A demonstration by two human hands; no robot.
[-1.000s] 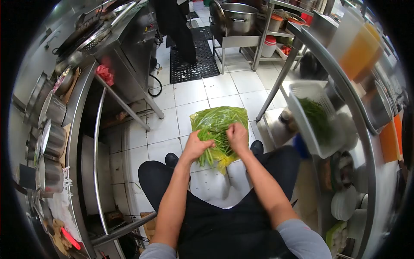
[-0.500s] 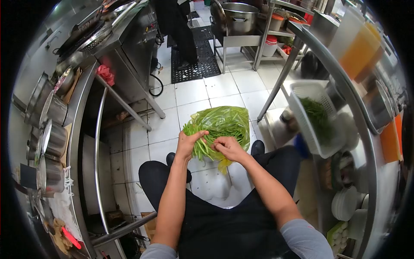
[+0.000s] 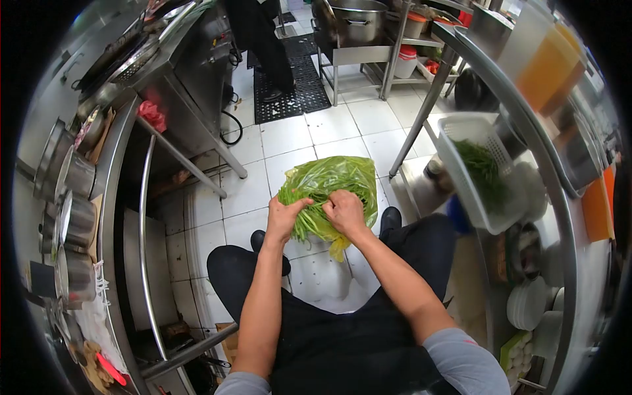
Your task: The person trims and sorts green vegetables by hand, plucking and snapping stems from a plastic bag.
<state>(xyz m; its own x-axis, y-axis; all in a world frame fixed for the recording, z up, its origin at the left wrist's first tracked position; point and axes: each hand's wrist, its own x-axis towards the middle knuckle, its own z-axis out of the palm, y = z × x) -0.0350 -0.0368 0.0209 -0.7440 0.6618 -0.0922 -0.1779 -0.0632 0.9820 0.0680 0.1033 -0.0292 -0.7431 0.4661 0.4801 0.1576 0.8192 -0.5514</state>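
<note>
A yellow-green plastic bag (image 3: 355, 170) lies open between my knees, filled with long thin green stalks (image 3: 304, 227) like a leafy vegetable. My left hand (image 3: 283, 220) is wrapped round a bunch of them at the bag's left side, thumb on top. Over the middle of the bag, my right hand (image 3: 345, 212) is closed with its fingertips down among the stalks. What exactly it pinches is partly hidden behind the knuckles. Below that hand hangs a twisted yellow end of the bag.
At right, a metal rack (image 3: 559, 263) carries a white basket (image 3: 454, 135) of cut greens and stacked plates (image 3: 526, 304). Steel pots (image 3: 76, 273) line the left counter. Ahead, a person's dark-trousered leg (image 3: 273, 59) stands on a black mat (image 3: 303, 92), near a large pot (image 3: 357, 23).
My right hand has moved up and slightly left, from the bag's lower edge to over the stalks. My left hand still grips its bunch. The view has shifted slightly.
</note>
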